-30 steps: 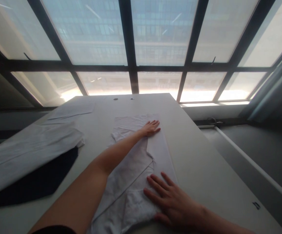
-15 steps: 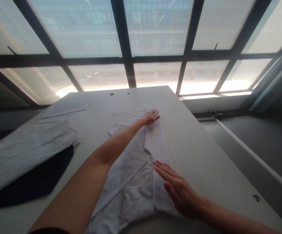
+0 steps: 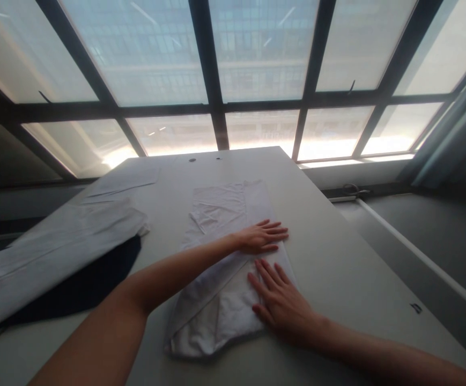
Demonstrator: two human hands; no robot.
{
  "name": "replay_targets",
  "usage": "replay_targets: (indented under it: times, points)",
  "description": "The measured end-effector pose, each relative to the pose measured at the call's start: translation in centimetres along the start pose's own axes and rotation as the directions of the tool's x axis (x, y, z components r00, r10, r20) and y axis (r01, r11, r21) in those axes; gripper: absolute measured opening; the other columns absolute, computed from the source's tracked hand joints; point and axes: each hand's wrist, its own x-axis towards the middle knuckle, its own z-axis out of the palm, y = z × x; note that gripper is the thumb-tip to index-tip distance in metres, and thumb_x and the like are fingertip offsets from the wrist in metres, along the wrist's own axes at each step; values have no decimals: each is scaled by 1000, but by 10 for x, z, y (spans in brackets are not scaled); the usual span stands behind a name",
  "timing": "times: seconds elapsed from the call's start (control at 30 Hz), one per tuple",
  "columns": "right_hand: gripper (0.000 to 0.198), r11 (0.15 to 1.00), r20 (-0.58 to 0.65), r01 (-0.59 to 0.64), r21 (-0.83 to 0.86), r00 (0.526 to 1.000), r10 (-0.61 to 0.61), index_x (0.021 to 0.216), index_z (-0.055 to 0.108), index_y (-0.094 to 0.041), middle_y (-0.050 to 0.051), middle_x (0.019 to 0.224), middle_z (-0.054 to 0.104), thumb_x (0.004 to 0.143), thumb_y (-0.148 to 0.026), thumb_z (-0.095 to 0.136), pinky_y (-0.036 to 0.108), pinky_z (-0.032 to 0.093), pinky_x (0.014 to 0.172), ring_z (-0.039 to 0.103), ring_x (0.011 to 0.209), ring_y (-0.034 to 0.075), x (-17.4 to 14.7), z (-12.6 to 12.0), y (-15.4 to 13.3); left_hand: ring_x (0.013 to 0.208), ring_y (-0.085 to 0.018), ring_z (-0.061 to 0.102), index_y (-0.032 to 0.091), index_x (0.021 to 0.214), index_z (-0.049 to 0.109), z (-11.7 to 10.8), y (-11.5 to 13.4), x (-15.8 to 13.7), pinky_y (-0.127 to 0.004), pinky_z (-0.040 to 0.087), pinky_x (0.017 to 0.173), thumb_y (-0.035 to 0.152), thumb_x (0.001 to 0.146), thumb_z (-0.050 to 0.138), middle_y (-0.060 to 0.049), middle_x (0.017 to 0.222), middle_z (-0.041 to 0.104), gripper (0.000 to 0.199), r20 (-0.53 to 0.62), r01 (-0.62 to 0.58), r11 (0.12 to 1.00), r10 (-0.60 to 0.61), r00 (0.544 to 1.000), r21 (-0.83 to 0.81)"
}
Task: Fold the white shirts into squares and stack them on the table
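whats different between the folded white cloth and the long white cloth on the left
The folded white cloth lies beneath the left hand and right hand; the long white cloth has no hand over it. The folded cloth lies within the picture, while the long cloth runs off its left edge. The long cloth overlaps dark navy fabric; the folded cloth does not. Both lie on the white table.
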Motion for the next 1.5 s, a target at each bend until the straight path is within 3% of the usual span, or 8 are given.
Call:
replay_targets:
  times: [0.57, 0.93, 1.07, 1.17, 1.23, 1.33, 1.4, 1.5]
  points:
    - [60, 985, 56, 99, -138, 994, -93, 159, 20, -32, 7, 165, 7, 102, -31, 41, 56, 11, 121, 7, 152, 28, -11, 4, 13, 153, -19, 11, 28, 160, 18, 0, 4, 1, -41, 6, 123, 51, 105, 28, -1, 163, 25, 60, -20, 21, 999, -20, 1000, 30]
    - [57, 968, 173, 248, -29, 955, -239, 154, 30, -35, -1, 162, 25, 100, -24, 42, 51, 9, 123, 19, 150, 20, -30, -61, 97, 152, -28, 14, 19, 159, 22, 14, -8, 40, -51, 11, 121, 57, 103, 18, -6, 164, 22, 68, -98, 340, 938, -333, 938, 65]
    - [55, 991, 152, 118, 54, 980, -125, 152, 38, -32, -1, 158, 35, 97, -27, 42, 49, 16, 123, 29, 147, 20, -43, -75, 121, 152, -28, 14, 20, 159, 22, 15, -10, 51, -51, 11, 120, 57, 102, 17, -6, 164, 23, 68, -118, 395, 916, -385, 915, 72]
    - [56, 998, -72, -20, 66, 997, 25, 153, 39, -26, 3, 157, 38, 97, -26, 35, 49, 22, 122, 30, 147, 21, -43, -70, 133, 152, -30, 14, 18, 158, 22, 15, -11, 54, -52, 12, 120, 57, 102, 17, -8, 164, 22, 69, -118, 412, 908, -402, 908, 74]
    - [58, 990, -265, -128, 61, 954, 140, 153, 41, -20, 6, 156, 40, 95, -21, 32, 48, 24, 122, 29, 147, 21, -29, -63, 135, 152, -30, 14, 17, 158, 22, 16, -11, 54, -52, 12, 120, 57, 102, 17, -8, 164, 22, 69, -122, 411, 908, -400, 908, 78]
    - [60, 930, -445, -360, 75, 822, 354, 149, 44, -8, 15, 153, 44, 92, -18, 31, 43, 27, 121, 32, 146, 23, 6, -49, 128, 152, -30, 13, 17, 158, 21, 19, -10, 54, -53, 12, 120, 58, 102, 16, -9, 164, 22, 70, -128, 406, 910, -395, 910, 81]
    - [58, 860, -456, -507, 62, 752, 476, 149, 42, -4, 20, 153, 42, 94, -22, 31, 46, 27, 120, 31, 146, 27, 30, -35, 115, 152, -30, 11, 16, 158, 21, 19, -11, 54, -54, 11, 120, 57, 102, 17, -9, 164, 21, 70, -127, 406, 911, -395, 910, 72]
    - [61, 819, -408, -574, -13, 751, 520, 150, 36, -1, 24, 157, 33, 97, -30, 35, 53, 25, 118, 23, 148, 35, 52, -10, 91, 152, -31, 9, 17, 159, 19, 13, -22, 55, -56, 10, 120, 56, 101, 27, -9, 165, 17, 70, -53, 391, 920, -390, 919, 17]
